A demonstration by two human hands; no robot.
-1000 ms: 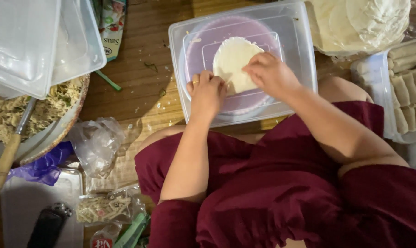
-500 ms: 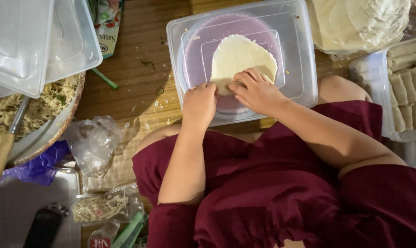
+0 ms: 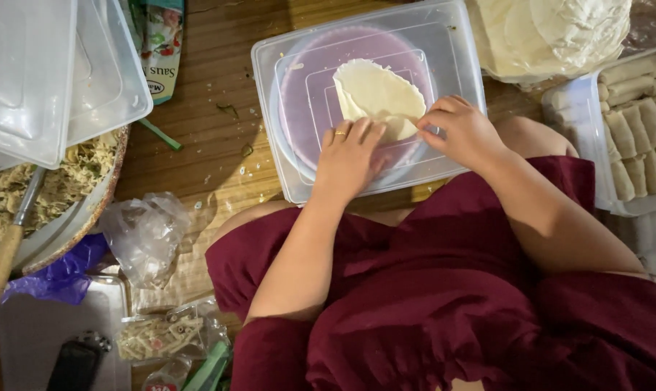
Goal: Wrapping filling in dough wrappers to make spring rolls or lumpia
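Observation:
A thin pale round wrapper [image 3: 377,94] lies on a clear plastic lid [image 3: 458,65] that covers a purple plate. My left hand [image 3: 348,158] rests flat on the lid, its fingertips on the wrapper's near edge. My right hand [image 3: 464,130] pinches the wrapper's near right edge with curled fingers. I sit on the floor in a dark red dress, knees under the lid's near side.
A stack of wrappers [image 3: 560,32] lies at top right. A clear tray of rolled pieces [image 3: 636,116] stands at right. At left, a bowl of shredded filling [image 3: 60,188] holds a wooden-handled utensil [image 3: 6,246], under clear containers [image 3: 45,72]. Crumpled plastic bags [image 3: 143,235] lie near.
Both hands slid from the wrapper's middle toward me to its near edge. The wrapper now lies more spread out on the lid.

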